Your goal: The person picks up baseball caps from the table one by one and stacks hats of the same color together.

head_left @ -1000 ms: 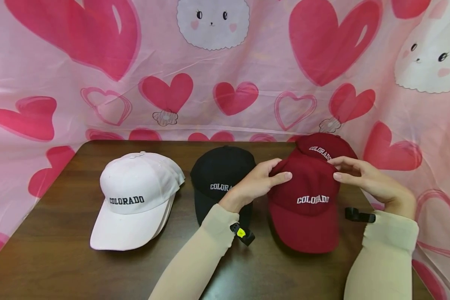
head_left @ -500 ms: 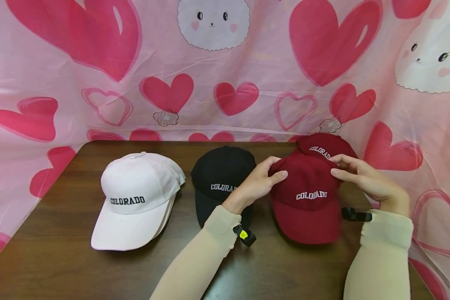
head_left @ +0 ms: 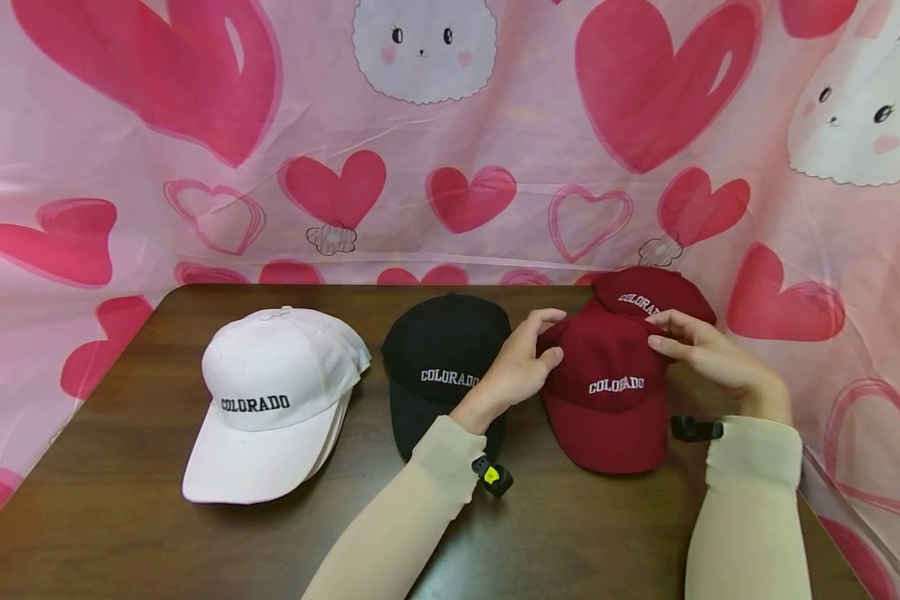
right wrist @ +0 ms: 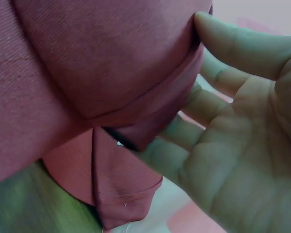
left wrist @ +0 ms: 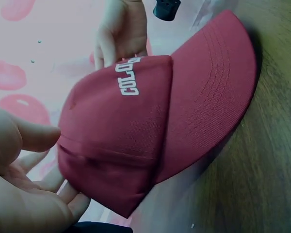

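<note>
A dark red baseball cap (head_left: 607, 437) with white COLORADO lettering faces me at the right of the table, held between both hands. My left hand (head_left: 517, 367) grips its left side; in the left wrist view the thumb (left wrist: 39, 137) presses the crown and the fingers lie behind and under the edge. On the other side my right hand (head_left: 723, 358) pinches the cap, with the thumb (right wrist: 233, 41) outside and the fingers behind it in the right wrist view. Directly behind, a second red cap (head_left: 648, 287) is partly covered by the held one.
A black COLORADO cap (head_left: 442, 333) sits just left of the held cap, partly hidden by my left hand and forearm. Farther left lies a stack of white caps (head_left: 262, 367). The brown wooden table (head_left: 157, 542) ends at a pink heart-patterned cloth (head_left: 465, 242).
The held red cap has shifted back toward the rear red cap and slightly left. My right hand has moved left with it. The black and white caps stay in place.
</note>
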A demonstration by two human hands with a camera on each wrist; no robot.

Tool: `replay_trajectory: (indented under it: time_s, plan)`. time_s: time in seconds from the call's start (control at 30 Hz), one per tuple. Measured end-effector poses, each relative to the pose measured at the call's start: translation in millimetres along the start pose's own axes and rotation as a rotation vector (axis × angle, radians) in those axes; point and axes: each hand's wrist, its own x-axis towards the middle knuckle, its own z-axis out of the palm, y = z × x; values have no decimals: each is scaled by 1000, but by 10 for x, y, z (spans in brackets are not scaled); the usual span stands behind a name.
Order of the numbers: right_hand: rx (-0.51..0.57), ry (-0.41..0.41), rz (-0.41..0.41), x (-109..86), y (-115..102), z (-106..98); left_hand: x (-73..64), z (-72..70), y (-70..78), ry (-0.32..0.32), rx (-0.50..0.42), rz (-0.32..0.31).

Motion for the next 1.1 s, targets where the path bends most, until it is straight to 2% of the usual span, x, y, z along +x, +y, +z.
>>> replay_trajectory:
  time_s: [0.17, 0.57, 0.8, 0.97, 1.1]
  plan:
    - [-43, -12, 4, 48, 61, 38, 4, -2, -14, -20, 81, 7]
    - [-106, 34, 43, 88, 167, 84, -10, 5, -15, -45, 117, -29]
    - [-105, 49, 59, 78, 174, 68, -14, -16, 13, -67, 79, 3]
    - [-85, 84, 105, 39, 144, 30, -24, -71, 76, -62, 54, 28]
    - [-99, 127, 108, 2, 120, -7, -38, -127, 146, -55, 90, 79]
